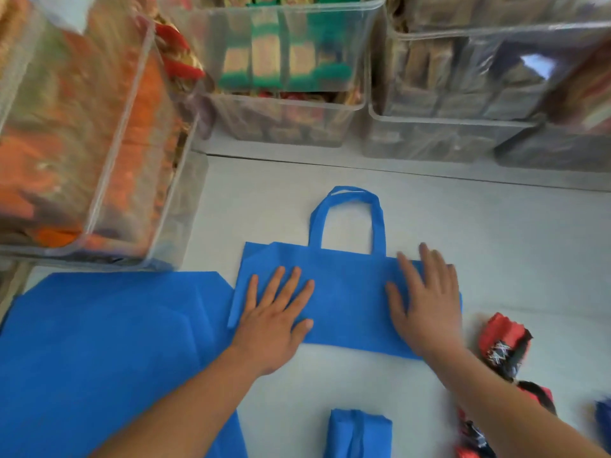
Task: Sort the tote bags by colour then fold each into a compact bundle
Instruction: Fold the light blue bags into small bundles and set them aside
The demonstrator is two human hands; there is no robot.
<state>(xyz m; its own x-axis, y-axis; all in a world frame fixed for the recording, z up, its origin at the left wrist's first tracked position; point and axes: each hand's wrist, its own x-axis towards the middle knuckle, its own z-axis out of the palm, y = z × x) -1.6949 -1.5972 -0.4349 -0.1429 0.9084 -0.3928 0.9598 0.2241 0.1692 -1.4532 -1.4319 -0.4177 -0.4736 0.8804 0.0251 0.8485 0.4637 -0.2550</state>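
The left grip [274, 312] and the right grip [426, 305] both lie flat with fingers straight and spread, pressing on the blue non-woven fabric tote bag [347, 292]; neither curls round anything. The bag lies under and between them on the pale grey worktop [496, 242]. It seems folded to a shallow band, its loop handles [347, 219] pointing away beyond the fingertips. I judge this an early fold, with the narrowing into a bundle yet to come.

Nearer the person than the grips lies one compact folded blue bundle [358, 434], apparently finished. Just left of the left grip sits a flat pile of unfolded blue bags [99, 342], so most folding looks left. Right of the right grip lie blurred red-and-black folded pieces [504, 342]. Beyond the handles stand clear plastic bins [281, 104] of folded goods.
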